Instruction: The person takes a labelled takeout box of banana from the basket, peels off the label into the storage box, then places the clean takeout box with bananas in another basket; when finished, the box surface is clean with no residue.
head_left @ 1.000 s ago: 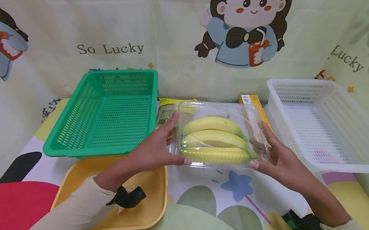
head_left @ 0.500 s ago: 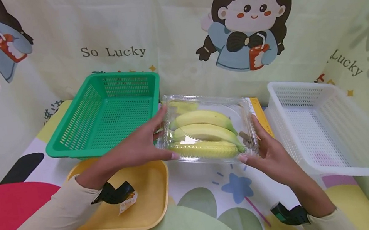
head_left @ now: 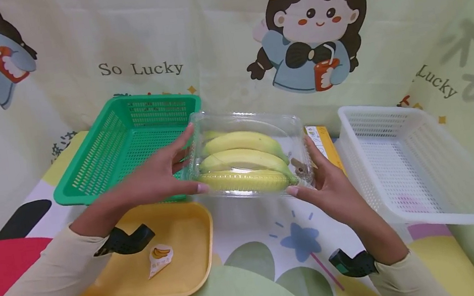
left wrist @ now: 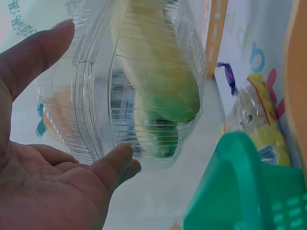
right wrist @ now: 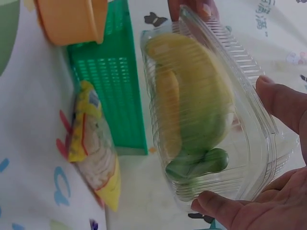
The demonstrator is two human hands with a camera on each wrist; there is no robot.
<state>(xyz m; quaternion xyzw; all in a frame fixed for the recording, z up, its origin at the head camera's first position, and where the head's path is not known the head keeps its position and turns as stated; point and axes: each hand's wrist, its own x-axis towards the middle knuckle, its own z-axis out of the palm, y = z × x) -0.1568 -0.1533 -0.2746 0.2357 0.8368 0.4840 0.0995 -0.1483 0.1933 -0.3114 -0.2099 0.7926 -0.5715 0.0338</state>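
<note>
A clear plastic clamshell box [head_left: 280, 118] with several yellow bananas [head_left: 245, 159] inside is held up in front, its lid closed. My left hand [head_left: 153, 179] grips its left end, thumb at the near edge. On the opposite end my right hand [head_left: 334, 187] holds it in the same way, thumb at the near corner. The left wrist view has the left thumb and fingers spread around the rim of the box [left wrist: 88, 100]. Green banana stems [right wrist: 196, 167] show through the ribbed plastic in the right wrist view. The box overlaps the green basket's right corner in the head view.
A green basket [head_left: 77, 186] stands back left, behind a yellow tray [head_left: 188, 274] bearing a small banana-print paper piece [head_left: 160, 259]. To the right is a white basket [head_left: 368, 170], with an orange carton [head_left: 330, 148] beside it. A yellow snack bag [right wrist: 96, 158] lies by the green basket.
Both hands have carried the box of bananas leftward and a little upward, from beside the green basket to overlapping its corner. The paper piece on the tray has come into full view.
</note>
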